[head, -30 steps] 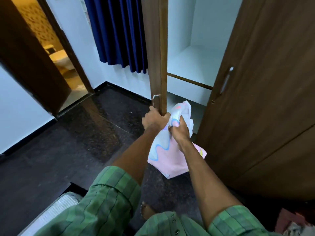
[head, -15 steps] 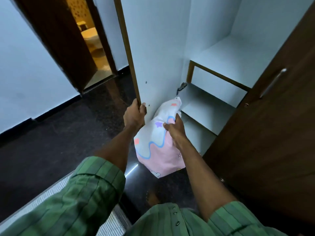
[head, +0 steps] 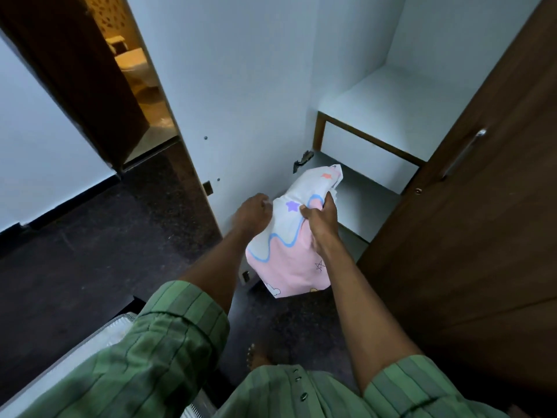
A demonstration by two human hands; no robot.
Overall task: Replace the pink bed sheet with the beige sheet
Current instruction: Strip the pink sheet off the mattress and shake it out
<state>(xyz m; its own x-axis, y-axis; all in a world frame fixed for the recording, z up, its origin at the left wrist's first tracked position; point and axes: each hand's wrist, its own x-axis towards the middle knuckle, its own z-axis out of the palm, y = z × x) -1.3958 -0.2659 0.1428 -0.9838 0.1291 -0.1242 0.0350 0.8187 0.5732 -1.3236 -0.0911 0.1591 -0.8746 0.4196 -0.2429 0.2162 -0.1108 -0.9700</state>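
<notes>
The folded pink sheet (head: 289, 251), pink and white with a blue wavy line and small stars, hangs in front of the open wardrobe's lower shelf (head: 369, 191). My right hand (head: 321, 224) grips its upper part, fingers curled into the cloth. My left hand (head: 254, 211) is at the sheet's left edge, off the door. Its back faces me and the fingers are hidden, so a hold on the cloth cannot be made out. No beige sheet shows.
The wardrobe's left door (head: 241, 101) stands swung open, white inner face toward me. A closed brown door (head: 488, 236) with a metal handle (head: 464, 152) fills the right. An upper shelf (head: 391, 95) is bare. A bathroom doorway (head: 135, 70) opens at far left; a mattress corner (head: 60, 366) lies at bottom left.
The wardrobe door has swung wide open. My left hand has let go of its edge and moved to the sheet. The sheet has moved toward the lower shelf.
</notes>
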